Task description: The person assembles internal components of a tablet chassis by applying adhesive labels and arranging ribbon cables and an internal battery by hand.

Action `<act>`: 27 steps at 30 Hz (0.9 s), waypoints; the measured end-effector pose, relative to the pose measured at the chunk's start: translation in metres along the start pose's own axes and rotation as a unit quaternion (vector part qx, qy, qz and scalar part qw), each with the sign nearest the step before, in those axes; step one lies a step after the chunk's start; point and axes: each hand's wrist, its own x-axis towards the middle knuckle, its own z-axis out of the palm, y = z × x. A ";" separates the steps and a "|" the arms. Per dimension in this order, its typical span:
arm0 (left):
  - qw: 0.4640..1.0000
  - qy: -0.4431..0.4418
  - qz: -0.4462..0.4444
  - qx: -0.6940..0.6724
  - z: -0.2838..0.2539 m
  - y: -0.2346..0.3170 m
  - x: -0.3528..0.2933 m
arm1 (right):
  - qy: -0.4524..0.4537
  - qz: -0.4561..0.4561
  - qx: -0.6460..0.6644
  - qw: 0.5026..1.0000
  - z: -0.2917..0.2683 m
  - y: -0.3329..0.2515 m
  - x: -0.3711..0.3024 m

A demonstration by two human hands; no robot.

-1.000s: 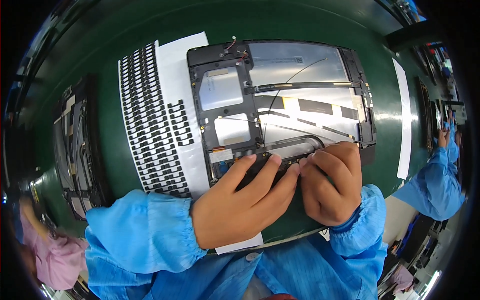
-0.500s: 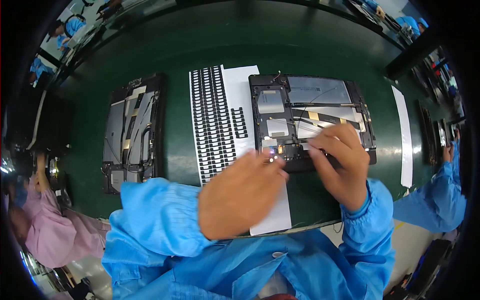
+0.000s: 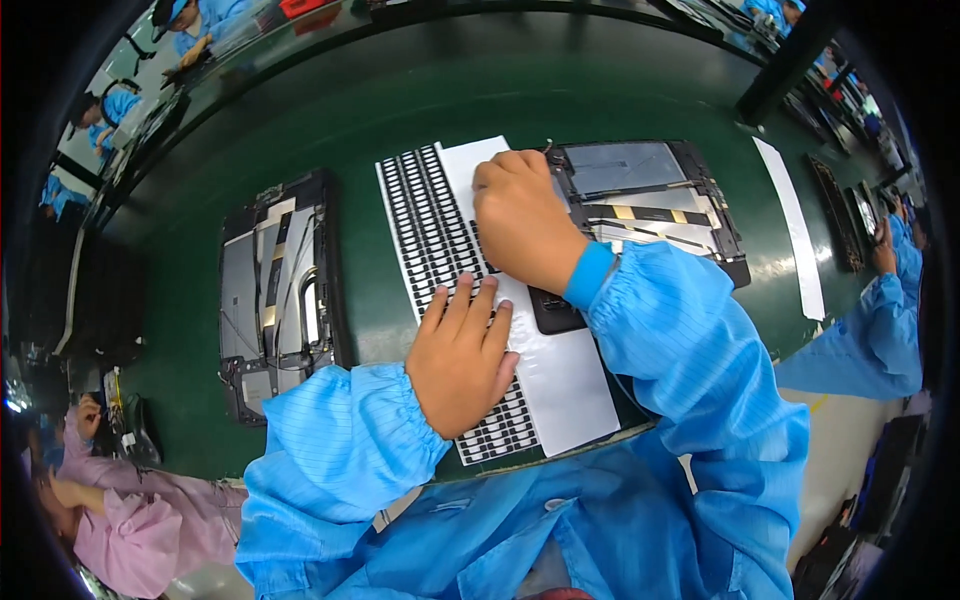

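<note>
On the green bench (image 3: 640,110), a white backing sheet (image 3: 565,385) carrying columns of small black die-cut pieces (image 3: 410,205) lies between an opened tablet-like device (image 3: 620,170) at right and a second opened device (image 3: 238,280) at left. The left hand (image 3: 458,352) lies palm down, its fingers spread over the columns, gripping nothing that can be seen. The right hand (image 3: 522,212) is curled above the sheet's upper part, close to the left edge of the right-hand device; its fingertips are hidden, so whether they pinch a piece cannot be told. What could go wrong starts with that left palm — too light a touch might let the sheet slide under any tug, while a sideways push could shift or crease the pieces underneath. If the pieces are tacky, which the view does not settle, one might fold or cling to a fingertip. The right-hand device seems to overlap the sheet's bare margin, so a slip could nudge it as well. The right sleeve (image 3: 690,330) crosses that device's lower side — loose cloth there could catch a black cable (image 3: 650,188) or brush exposed parts.
</note>
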 end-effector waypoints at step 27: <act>0.995 -0.007 0.079 -0.062 0.003 0.055 0.077 | 0.246 0.537 0.518 0.619 -0.150 0.087 -0.196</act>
